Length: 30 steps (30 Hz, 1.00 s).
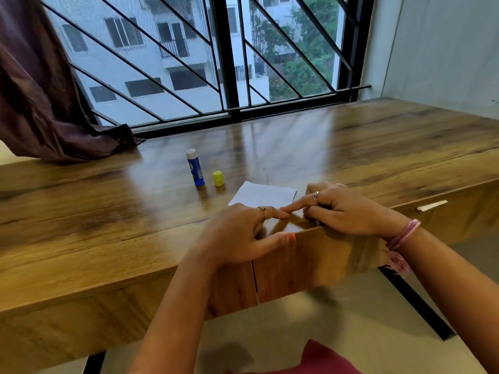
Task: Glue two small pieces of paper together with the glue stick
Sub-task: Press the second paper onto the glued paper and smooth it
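While both hands sit at the front edge of the wooden table (108,211), the white paper (263,195) lies flat on the table just behind them. Only one sheet can be made out, and its near edge is hidden by the hands, so a second piece cannot be told apart.

The left hand (240,233) rests on the table edge with its pointing finger stretched out flat toward the right and its thumb sticking out over the front of the table. Its other fingers are bent under, and it holds nothing that can be seen. It wears a ring.

The right hand (340,209) stretches its pointing finger to the left, so the two fingertips meet near the paper's front corner. Its other fingers are curled, and it is too hard to tell if they pinch something small under them. It wears a ring too, and pink bands go around the wrist.

The blue glue stick (195,167) stands up with its white top bare, to the left of the paper and a bit farther back. Its yellow cap (218,178) stands just beside it on the right.

Behind the table is a window with black bars (229,63). A dark purple curtain (40,103) hangs at the left, and its end rests on the table's far corner. A metal drawer handle (432,205) shows on the table front at the right.
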Motion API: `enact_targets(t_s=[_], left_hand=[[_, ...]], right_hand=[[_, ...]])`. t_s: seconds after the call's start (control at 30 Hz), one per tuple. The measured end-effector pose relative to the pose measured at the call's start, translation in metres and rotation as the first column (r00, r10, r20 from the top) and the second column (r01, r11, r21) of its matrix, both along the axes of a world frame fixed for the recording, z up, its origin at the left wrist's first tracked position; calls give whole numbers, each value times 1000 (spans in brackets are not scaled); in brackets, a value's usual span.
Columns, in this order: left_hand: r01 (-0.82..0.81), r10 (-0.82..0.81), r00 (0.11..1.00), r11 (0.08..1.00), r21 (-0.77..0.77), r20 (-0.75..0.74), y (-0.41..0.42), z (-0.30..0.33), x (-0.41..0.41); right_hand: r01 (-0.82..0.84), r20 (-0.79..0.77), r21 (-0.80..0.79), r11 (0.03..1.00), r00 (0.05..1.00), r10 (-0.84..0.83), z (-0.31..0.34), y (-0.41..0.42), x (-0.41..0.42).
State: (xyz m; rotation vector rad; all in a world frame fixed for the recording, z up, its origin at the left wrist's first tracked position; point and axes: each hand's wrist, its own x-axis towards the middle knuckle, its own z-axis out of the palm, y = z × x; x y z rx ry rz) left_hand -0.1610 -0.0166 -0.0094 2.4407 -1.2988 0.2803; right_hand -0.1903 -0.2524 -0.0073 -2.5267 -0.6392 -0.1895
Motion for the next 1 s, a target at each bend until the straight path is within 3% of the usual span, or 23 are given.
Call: enact_targets(t_s=[0.13, 0.27, 0.63, 0.83, 1.0], left_hand=[[11, -9, 996, 1000, 23, -89, -1, 3, 0], [16, -14, 986, 1000, 9, -168, -1, 5, 0], [49, -52, 981, 999, -17, -185, -1, 3, 3], [35, -43, 976, 998, -44, -212, 0, 4, 3], [-38, 24, 972, 998, -55, -235, -1, 5, 1]], right_hand=[[25, -18, 15, 1000, 1000, -25, -3, -3, 3], [168, 16, -57, 984, 986, -168, 4, -18, 15], [245, 56, -141, 959, 969, -240, 2, -21, 22], [233, -51, 63, 970, 972, -230, 5, -27, 23], [236, -5, -176, 956, 971, -240, 7, -22, 22]])
